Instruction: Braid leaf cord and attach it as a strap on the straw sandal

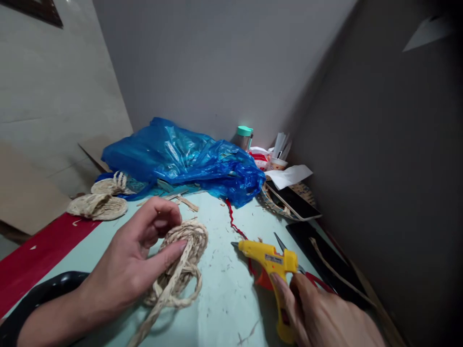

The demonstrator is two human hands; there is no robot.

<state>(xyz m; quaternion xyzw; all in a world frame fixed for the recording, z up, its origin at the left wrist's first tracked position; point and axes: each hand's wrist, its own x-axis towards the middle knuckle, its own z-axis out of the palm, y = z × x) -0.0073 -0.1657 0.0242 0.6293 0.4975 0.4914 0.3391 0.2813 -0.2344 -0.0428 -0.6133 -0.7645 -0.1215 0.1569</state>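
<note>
My left hand (137, 255) grips a flat oval coil of braided straw cord (193, 236), its thumb pressed on the braid and its fingers curled behind. A loop of the braid hangs at the coil's right side, and a loose length runs down toward the bottom edge. My right hand (321, 308) is wrapped around the handle of a yellow glue gun (265, 255). The gun's dark nozzle points left toward the coil, apart from it. Behind the gun lie scissors (280, 243), partly hidden, with red handles. Two woven straw slippers (99, 207) rest at the far left.
A large blue plastic bag (173, 149) is heaped along the back wall. At the back right are a flask with a green lid (244, 135), a paper cup (278, 164), a phone or tablet (296, 201) and a woven basket (269, 197). A red cord (233, 221) crosses the pale table.
</note>
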